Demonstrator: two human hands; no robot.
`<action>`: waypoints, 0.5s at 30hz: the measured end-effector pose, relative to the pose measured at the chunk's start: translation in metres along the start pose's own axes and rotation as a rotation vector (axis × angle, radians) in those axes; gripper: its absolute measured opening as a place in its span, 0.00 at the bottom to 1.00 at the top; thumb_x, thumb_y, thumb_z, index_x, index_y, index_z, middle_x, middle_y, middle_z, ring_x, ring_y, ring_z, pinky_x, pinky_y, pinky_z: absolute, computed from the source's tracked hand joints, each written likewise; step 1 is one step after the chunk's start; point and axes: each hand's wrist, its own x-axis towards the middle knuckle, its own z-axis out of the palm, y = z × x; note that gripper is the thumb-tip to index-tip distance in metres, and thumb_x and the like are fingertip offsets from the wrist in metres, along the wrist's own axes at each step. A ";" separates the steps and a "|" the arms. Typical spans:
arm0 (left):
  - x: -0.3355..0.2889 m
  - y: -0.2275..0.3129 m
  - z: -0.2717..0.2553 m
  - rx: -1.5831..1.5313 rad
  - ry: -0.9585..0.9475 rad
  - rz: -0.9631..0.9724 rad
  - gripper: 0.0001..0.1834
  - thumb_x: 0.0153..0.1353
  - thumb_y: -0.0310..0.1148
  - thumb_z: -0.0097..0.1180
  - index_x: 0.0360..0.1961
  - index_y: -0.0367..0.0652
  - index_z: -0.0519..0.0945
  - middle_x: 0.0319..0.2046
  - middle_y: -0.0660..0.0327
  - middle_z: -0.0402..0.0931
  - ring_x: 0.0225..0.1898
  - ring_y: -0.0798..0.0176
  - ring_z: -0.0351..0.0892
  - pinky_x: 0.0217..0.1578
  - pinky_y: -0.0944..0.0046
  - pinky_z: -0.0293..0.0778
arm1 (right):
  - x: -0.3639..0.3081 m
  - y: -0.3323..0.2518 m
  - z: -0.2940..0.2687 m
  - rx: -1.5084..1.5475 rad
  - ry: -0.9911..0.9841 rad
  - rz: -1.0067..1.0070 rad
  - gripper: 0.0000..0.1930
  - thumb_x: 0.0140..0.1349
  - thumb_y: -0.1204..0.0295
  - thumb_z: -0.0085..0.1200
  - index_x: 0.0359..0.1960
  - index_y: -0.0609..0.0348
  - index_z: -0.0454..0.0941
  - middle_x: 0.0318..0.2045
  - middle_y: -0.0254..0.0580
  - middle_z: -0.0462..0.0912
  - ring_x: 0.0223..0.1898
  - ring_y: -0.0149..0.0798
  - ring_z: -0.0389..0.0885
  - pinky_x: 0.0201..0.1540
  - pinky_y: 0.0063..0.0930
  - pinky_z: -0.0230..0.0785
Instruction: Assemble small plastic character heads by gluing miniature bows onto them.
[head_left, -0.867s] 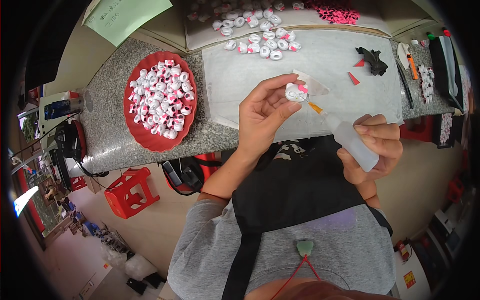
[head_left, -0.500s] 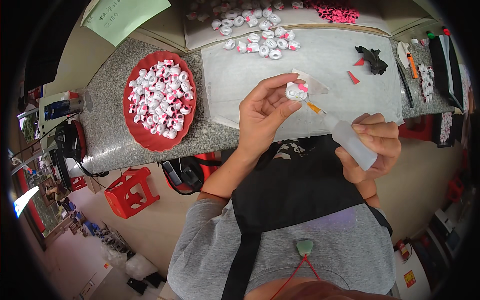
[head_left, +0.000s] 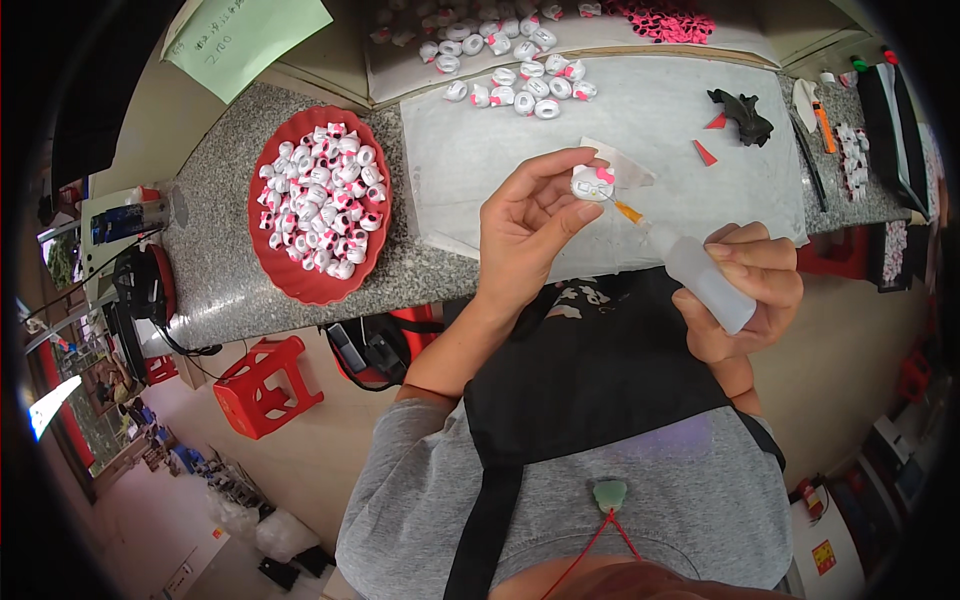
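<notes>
Left hand [head_left: 530, 222] pinching a white figurine [head_left: 590, 184], right hand [head_left: 768, 285] curled round a bottle [head_left: 706, 280], red plate [head_left: 318, 289] of heaped figurines [head_left: 322, 198] at left.

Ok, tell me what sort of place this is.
Probably a small craft workshop: a red dish holds a heap of small white-and-pink figures, more lie on white paper, and the right hand holds a squeeze bottle with an orange tip.

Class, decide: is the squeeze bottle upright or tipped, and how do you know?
Tipped: the bottle slants in the right hand, its orange nozzle pointing toward the white figure.
</notes>
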 end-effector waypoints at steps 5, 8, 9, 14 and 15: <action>-0.001 0.001 -0.001 0.013 0.002 -0.010 0.20 0.46 0.17 0.50 0.43 0.31 0.64 0.38 0.52 0.69 0.40 0.64 0.70 0.42 0.68 0.65 | -0.002 0.000 0.004 -0.013 0.032 0.021 0.18 0.38 0.75 0.59 0.32 0.58 0.64 0.29 0.42 0.67 0.24 0.32 0.65 0.26 0.24 0.61; 0.000 0.000 -0.003 0.004 -0.019 -0.003 0.19 0.46 0.16 0.49 0.43 0.32 0.65 0.39 0.55 0.68 0.41 0.67 0.68 0.41 0.72 0.67 | -0.002 -0.001 0.003 -0.004 0.023 0.030 0.18 0.38 0.75 0.59 0.32 0.58 0.64 0.29 0.42 0.67 0.24 0.32 0.65 0.25 0.24 0.61; 0.000 -0.001 -0.003 0.000 -0.018 -0.003 0.19 0.46 0.16 0.49 0.43 0.32 0.65 0.39 0.55 0.68 0.41 0.68 0.68 0.41 0.72 0.67 | -0.001 -0.001 0.002 -0.003 0.022 0.031 0.18 0.38 0.75 0.59 0.32 0.58 0.64 0.29 0.42 0.67 0.24 0.32 0.65 0.25 0.24 0.61; -0.001 -0.002 -0.004 0.006 0.016 -0.008 0.20 0.46 0.17 0.50 0.43 0.31 0.64 0.38 0.53 0.69 0.40 0.64 0.70 0.42 0.68 0.65 | 0.000 0.002 -0.001 -0.010 -0.021 -0.013 0.24 0.30 0.82 0.60 0.33 0.58 0.63 0.30 0.42 0.67 0.23 0.33 0.67 0.24 0.23 0.62; 0.000 -0.001 -0.004 0.002 0.016 -0.006 0.20 0.46 0.17 0.50 0.43 0.31 0.64 0.38 0.53 0.69 0.40 0.64 0.70 0.42 0.68 0.65 | 0.001 0.002 -0.001 -0.011 -0.021 -0.013 0.24 0.30 0.82 0.60 0.33 0.58 0.63 0.30 0.42 0.67 0.23 0.33 0.67 0.24 0.23 0.62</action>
